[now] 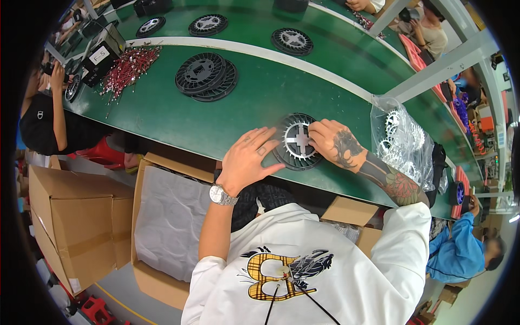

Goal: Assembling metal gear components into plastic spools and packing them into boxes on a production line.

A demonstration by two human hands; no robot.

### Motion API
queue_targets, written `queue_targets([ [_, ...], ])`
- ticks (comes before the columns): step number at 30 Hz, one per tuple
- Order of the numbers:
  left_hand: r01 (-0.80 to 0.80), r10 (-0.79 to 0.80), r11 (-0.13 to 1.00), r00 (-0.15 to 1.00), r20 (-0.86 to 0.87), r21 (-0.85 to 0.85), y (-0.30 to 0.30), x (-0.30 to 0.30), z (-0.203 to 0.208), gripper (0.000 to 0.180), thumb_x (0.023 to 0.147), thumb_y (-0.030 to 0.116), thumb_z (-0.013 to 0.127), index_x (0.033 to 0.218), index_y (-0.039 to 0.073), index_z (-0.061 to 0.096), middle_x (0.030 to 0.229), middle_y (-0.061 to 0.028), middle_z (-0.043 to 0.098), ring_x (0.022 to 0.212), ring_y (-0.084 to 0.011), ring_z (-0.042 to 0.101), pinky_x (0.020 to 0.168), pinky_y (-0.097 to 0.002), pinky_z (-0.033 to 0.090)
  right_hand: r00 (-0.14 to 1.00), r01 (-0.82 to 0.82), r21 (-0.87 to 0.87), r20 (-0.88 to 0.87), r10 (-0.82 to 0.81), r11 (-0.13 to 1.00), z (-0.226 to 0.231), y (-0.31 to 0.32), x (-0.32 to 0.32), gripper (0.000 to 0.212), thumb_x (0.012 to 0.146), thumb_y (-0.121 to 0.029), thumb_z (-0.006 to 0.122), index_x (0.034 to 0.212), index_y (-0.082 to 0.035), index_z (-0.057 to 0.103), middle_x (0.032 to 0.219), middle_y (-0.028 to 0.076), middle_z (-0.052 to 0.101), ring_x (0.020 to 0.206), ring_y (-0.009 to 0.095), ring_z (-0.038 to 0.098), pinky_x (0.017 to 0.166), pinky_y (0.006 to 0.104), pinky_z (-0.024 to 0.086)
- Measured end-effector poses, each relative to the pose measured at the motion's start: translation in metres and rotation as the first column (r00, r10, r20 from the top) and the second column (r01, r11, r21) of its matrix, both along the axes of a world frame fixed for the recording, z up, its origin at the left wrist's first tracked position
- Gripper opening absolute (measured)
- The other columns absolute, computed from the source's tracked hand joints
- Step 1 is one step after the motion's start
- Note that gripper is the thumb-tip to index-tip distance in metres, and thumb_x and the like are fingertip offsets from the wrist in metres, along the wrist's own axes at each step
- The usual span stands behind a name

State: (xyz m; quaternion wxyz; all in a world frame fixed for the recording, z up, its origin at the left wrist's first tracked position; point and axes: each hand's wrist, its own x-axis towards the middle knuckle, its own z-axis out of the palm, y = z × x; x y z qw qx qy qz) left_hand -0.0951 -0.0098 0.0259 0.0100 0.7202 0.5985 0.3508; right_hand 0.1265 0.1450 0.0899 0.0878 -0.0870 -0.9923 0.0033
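Observation:
A round black grille-like disc (281,157) lies on the green table in front of me. On it sits a silver toothed ring with a cross-shaped centre (294,140). My right hand (333,143) reaches in from the right, its fingers curled together at the ring's right side; the fingertips partly hide that side. At the disc's left edge, my left hand (246,157) holds nothing, with its fingers stretched and the thumb apart. A clear plastic bag (403,143) of similar silver parts stands right of my right forearm.
Two stacked black discs (206,76) lie farther left on the table (162,103), beside a heap of red-wired pieces (127,70). Across a pale divider are more discs (292,41). An open carton (168,227) stands below the table at left. Co-workers sit on both sides.

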Motion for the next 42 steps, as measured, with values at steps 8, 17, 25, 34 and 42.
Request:
queue_targets([
  [8,0.031,-0.032,0.999,0.999,0.018,0.008,-0.002,-0.002,-0.002,0.046,0.079,0.043,0.08,0.109,0.009,0.069,0.135,-0.011,0.064,0.123,-0.0302,0.062,0.109,-0.0418,0.046,0.995,0.01,-0.419,-0.083,-0.049,0.908,-0.009,0.01,0.004,0.017,0.082,-0.008,0.075,0.095,0.001,0.069,0.106,0.009,0.066,0.098,0.029,0.064,0.083,0.0393,0.053],
  [17,0.046,-0.046,0.999,0.996,0.073,-0.006,0.002,-0.005,-0.002,0.045,0.076,0.04,0.083,0.106,0.009,0.069,0.131,-0.0126,0.067,0.118,-0.0297,0.065,0.11,-0.0407,0.047,0.995,-0.021,-0.3,-0.096,-0.008,0.954,-0.006,0.017,-0.001,0.018,0.083,-0.007,0.076,0.098,-0.001,0.069,0.122,0.012,0.062,0.108,0.032,0.065,0.088,0.0391,0.055],
  [25,0.032,-0.031,0.999,0.997,0.073,-0.018,-0.002,-0.005,-0.004,0.049,0.071,0.039,0.086,0.107,0.009,0.07,0.134,-0.0106,0.065,0.121,-0.03,0.063,0.109,-0.041,0.048,0.997,0.078,-0.512,0.05,-0.061,0.855,0.0,0.022,-0.003,0.025,0.083,-0.011,0.077,0.105,-0.002,0.069,0.133,0.015,0.059,0.116,0.037,0.063,0.095,0.0428,0.054],
  [34,-0.557,0.564,0.824,0.825,-0.044,0.107,0.011,-0.067,0.004,0.069,0.086,0.033,0.075,0.143,0.004,0.049,0.162,-0.0205,0.029,0.147,-0.0433,0.027,0.115,-0.0601,0.025,0.906,0.269,0.039,0.329,-0.267,0.962,-0.011,0.017,-0.011,0.094,0.09,-0.05,0.064,0.159,-0.002,0.023,0.168,0.02,0.015,0.153,0.048,0.013,0.117,0.0696,0.019],
  [42,-0.677,0.656,0.73,0.733,-0.181,-0.095,0.03,-0.073,-0.006,0.074,0.09,0.04,0.069,0.149,0.004,0.043,0.165,-0.0164,0.024,0.153,-0.0353,0.02,0.113,-0.0712,0.02,0.77,0.597,-0.049,0.317,-0.554,0.801,-0.035,0.225,-0.053,0.083,0.096,-0.072,0.043,0.163,-0.028,0.021,0.171,0.007,0.015,0.151,0.05,0.018,0.12,0.0628,0.018],
])
